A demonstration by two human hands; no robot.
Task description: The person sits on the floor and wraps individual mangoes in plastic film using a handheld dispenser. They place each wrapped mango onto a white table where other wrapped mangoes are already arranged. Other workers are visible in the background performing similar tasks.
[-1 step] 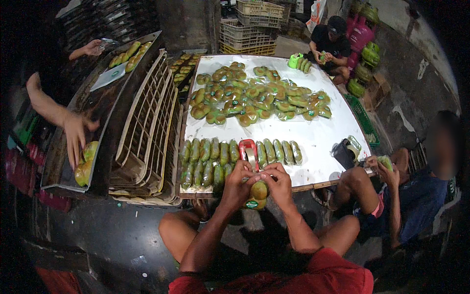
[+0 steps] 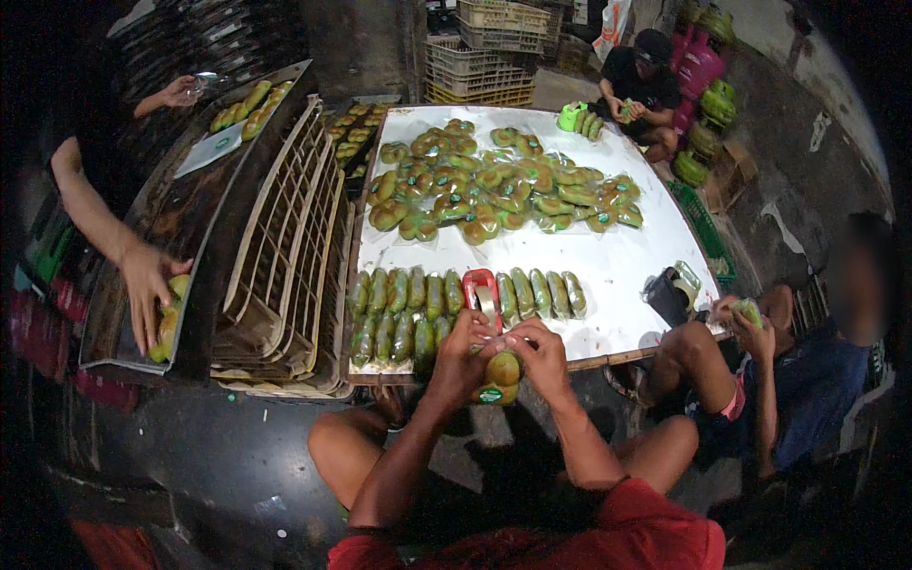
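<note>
Close to the table's near edge, my left hand (image 2: 468, 344) and my right hand (image 2: 538, 348) meet, fingertips pinched together on the gathered top of a clear plastic bag. The bag of bread rolls (image 2: 499, 375) hangs below my fingers, its buns brownish green, with a round green label on the front. Just beyond my hands stands a red tape dispenser (image 2: 482, 285) with a roll of tape. Rows of wrapped long rolls (image 2: 403, 293) lie to its left, and more wrapped rolls (image 2: 541, 294) lie to its right.
A pile of bagged buns (image 2: 494, 185) covers the far middle of the white table (image 2: 560, 252). Slatted plastic crates (image 2: 285, 237) stand at the left, beside a dark tray (image 2: 157, 237) where a co-worker's hand (image 2: 147, 285) touches buns. Another seated person's hands (image 2: 750, 323) are at the right.
The co-worker's hand at the left has closed over the buns in the dark tray, covering more of them. My own hands stay nearly in place, pinching the bag.
</note>
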